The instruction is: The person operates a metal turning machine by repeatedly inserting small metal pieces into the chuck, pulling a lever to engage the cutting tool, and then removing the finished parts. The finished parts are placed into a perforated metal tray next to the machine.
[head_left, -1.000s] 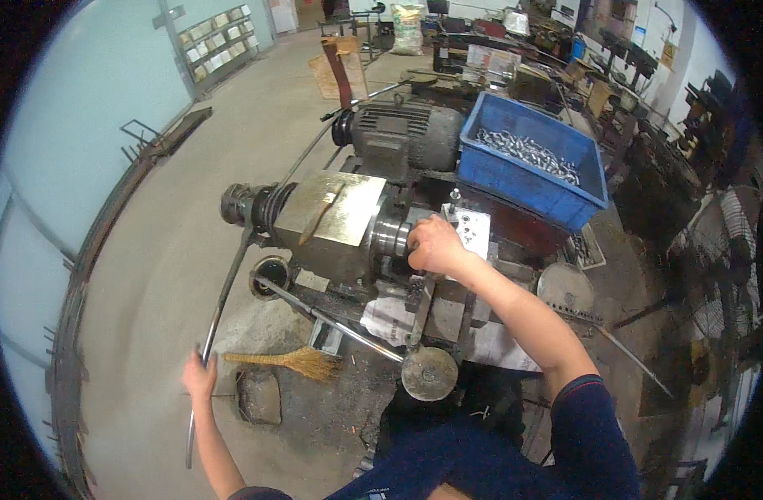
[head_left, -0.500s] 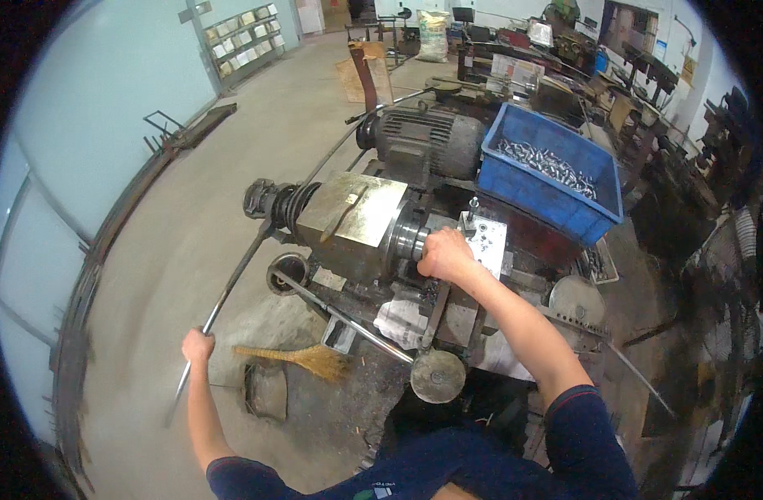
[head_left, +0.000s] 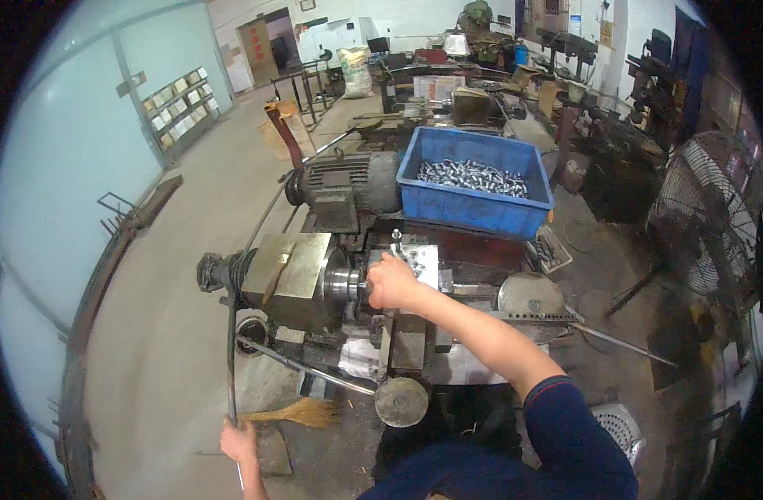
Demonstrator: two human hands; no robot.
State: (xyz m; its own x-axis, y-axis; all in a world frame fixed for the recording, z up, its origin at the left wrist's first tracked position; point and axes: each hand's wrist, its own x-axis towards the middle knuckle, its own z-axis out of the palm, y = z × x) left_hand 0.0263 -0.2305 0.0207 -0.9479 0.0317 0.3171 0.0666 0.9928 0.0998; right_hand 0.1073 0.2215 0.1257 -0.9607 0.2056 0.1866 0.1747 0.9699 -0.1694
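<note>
My left hand [head_left: 238,440] is wrapped round a long metal lever rod [head_left: 231,350], which runs up to the left end of a small lathe's headstock [head_left: 294,271]. At the other end of the headstock sits a round steel chuck [head_left: 341,285]. My right hand [head_left: 392,282] is closed just right of the chuck, a small shiny bit of metal showing between them. What its fingers hold is mostly hidden. Beside that hand is a bright metal tool block [head_left: 423,262] with an upright bolt [head_left: 396,237]. A flat wooden-looking strip [head_left: 279,273] lies on the headstock's top.
Behind the lathe, a blue crate [head_left: 473,212] holds many small shiny metal parts, next to an electric motor [head_left: 340,183]. A second lever [head_left: 306,367] and a round disc [head_left: 401,402] stand in front. A straw broom [head_left: 302,412] lies on the floor. A large fan [head_left: 702,200] stands right.
The view has swung to the right. My left hand and the lever rod have come in nearer my body. My right hand stays by the chuck, with a little more gap between them.
</note>
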